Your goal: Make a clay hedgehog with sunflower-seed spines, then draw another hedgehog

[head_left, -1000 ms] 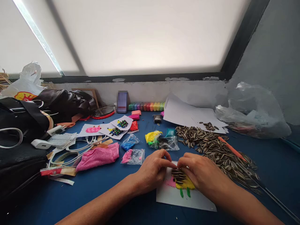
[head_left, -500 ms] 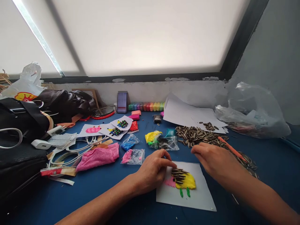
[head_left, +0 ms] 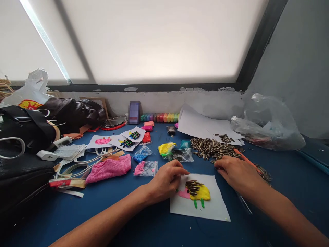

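My left hand (head_left: 168,180), its fingers bent, rests on the upper left edge of a white sheet of paper (head_left: 200,214). The sheet bears a clay animal with a yellow body (head_left: 205,192), a pink head (head_left: 184,194) and two green legs (head_left: 202,203). Dark sunflower seeds (head_left: 193,187) lie in rows on the upper left of the body. My right hand (head_left: 238,173) is at the near edge of a heap of sunflower seeds (head_left: 212,147). Its thumb and fingers are drawn together; whether a seed is between them is hidden.
Bags of yellow (head_left: 166,149), blue (head_left: 142,154) and pink clay (head_left: 145,168) lie beyond my left hand. An orange stick (head_left: 245,159) lies by the heap. Finished cards (head_left: 128,142), a pink cloth (head_left: 109,168), white cables and black bags (head_left: 23,171) crowd the left.
My right hand has moved from above the sheet to the near edge of the seed heap. My left hand stays on the sheet. The view has shifted slightly.
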`<state>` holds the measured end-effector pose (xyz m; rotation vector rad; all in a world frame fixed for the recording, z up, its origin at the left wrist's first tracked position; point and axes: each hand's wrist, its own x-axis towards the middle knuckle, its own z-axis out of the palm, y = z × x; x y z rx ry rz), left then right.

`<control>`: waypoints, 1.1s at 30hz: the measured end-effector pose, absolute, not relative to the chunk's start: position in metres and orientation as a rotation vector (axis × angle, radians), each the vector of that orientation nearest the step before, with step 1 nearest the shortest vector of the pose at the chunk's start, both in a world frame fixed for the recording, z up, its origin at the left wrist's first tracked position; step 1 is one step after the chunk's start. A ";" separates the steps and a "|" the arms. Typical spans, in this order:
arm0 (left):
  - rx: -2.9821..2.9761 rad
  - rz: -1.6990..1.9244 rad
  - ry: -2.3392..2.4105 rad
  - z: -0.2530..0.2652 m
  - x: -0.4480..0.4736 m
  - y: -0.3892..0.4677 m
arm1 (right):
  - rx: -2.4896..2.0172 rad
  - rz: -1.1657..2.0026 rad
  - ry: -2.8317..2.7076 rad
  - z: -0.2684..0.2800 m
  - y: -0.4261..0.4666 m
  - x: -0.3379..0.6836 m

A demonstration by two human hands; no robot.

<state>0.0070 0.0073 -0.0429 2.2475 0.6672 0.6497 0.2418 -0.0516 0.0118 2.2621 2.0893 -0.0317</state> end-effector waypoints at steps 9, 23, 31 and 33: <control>2.302 0.644 0.687 -0.044 0.007 0.007 | 2.245 0.130 2.208 -0.003 -0.047 0.241; 2.351 0.675 0.665 -0.046 0.007 0.008 | 2.177 -0.414 2.485 0.021 -0.077 0.220; 2.345 0.664 0.667 -0.043 0.008 0.006 | 2.088 -0.449 2.469 0.016 -0.081 0.218; 2.346 0.663 0.666 -0.043 0.008 0.006 | 2.097 -0.443 2.437 0.017 -0.082 0.217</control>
